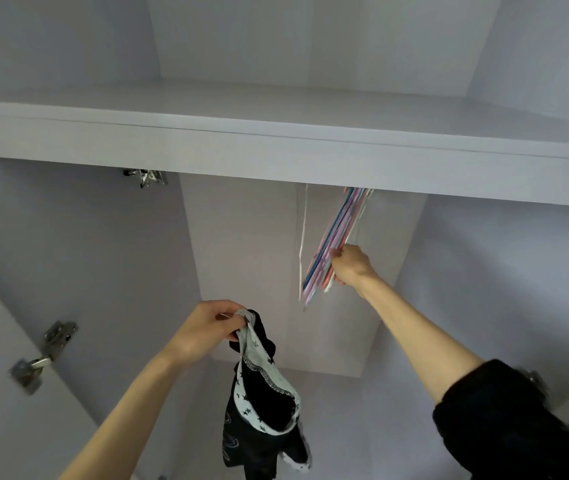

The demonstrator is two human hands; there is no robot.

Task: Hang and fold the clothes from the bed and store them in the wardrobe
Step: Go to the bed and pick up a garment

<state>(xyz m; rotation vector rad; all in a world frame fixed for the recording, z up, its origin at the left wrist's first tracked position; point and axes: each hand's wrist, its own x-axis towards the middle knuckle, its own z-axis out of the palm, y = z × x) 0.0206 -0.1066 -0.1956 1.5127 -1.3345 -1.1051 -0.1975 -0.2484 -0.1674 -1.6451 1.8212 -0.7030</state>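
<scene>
— Clothes first: where is the garment you carry?

— Your left hand [203, 329] pinches the black garment [262, 403] by its top edge, fingers and thumb curled round the pale star-printed trim, and it dangles low in the near middle, inside the open wardrobe [241, 244].

— And your right hand?

— Your right hand [347, 264] reaches up and further in, to the right of the garment. Its fingers are curled round a bunch of coloured hangers [331, 244], gripping them near their lower ends. The hangers slant up to the underside of the shelf [276, 157]; their hooks are hidden behind its front edge, so you cannot tell what they hang from.

— Anything else near them?

— A thin white hanger [303, 237] hangs just left of the bunch, apart from your hand. Metal hinges [45, 355] sit on the left side, and a dark sleeve [505, 420] covers your right upper arm.
</scene>
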